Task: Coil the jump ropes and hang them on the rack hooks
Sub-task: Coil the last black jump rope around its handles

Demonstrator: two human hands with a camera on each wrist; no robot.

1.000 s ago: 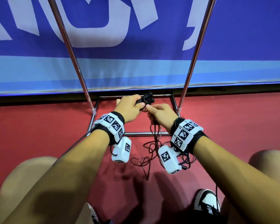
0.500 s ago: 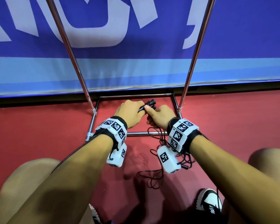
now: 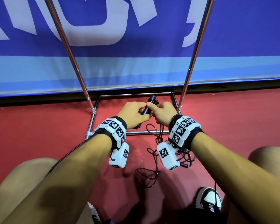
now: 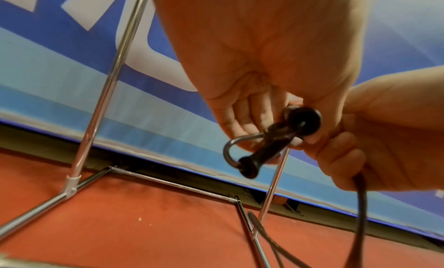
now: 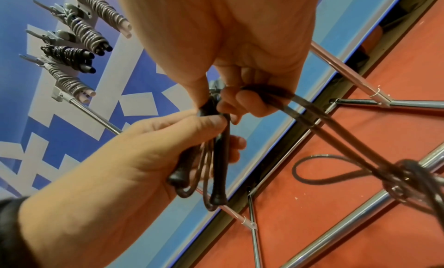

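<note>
The two black handles (image 3: 148, 107) are held together low inside the rack (image 3: 187, 81) by the left hand (image 3: 132, 114) and right hand (image 3: 162, 113), fingers curled around them. The thin cord (image 3: 152, 168), trailing on the floor, is judged light and floppy; the stiff handles are best gripped.

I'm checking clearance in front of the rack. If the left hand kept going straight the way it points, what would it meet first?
The left hand points forward and slightly right, gripping the black handles. Straight on, it would likely first meet the rack's rear base bar, then the blue banner. Depth is unclear, so it might pass above the bar.
</note>
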